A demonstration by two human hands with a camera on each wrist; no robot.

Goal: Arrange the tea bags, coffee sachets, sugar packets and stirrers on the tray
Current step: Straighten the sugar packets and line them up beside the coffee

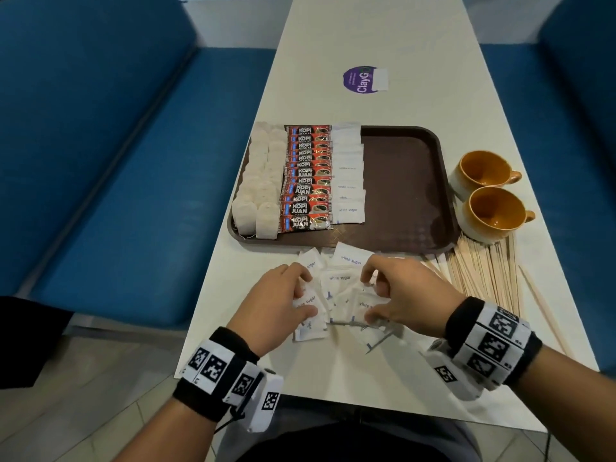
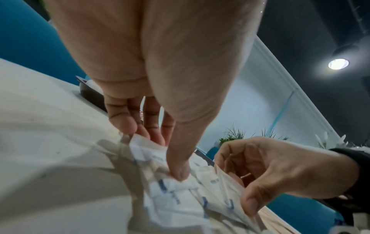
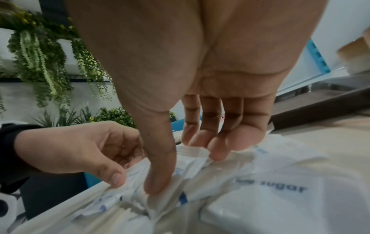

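Both hands, left hand (image 1: 283, 300) and right hand (image 1: 405, 296), pinch loose sugar packets (image 1: 340, 285) heaped between them on the worktop (image 1: 383, 375); tray (image 1: 405, 191) lies directly ahead, its bare half nearer the right hand, beside the laid sugar column (image 1: 348, 175).

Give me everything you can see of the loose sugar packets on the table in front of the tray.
The loose sugar packets are flat white paper sachets printed "white sugar" in blue, lying in an overlapping, unsorted heap on the white table, just in front of the brown tray. The left hand and right hand both pinch packets at the heap's sides. Their count is unclear.
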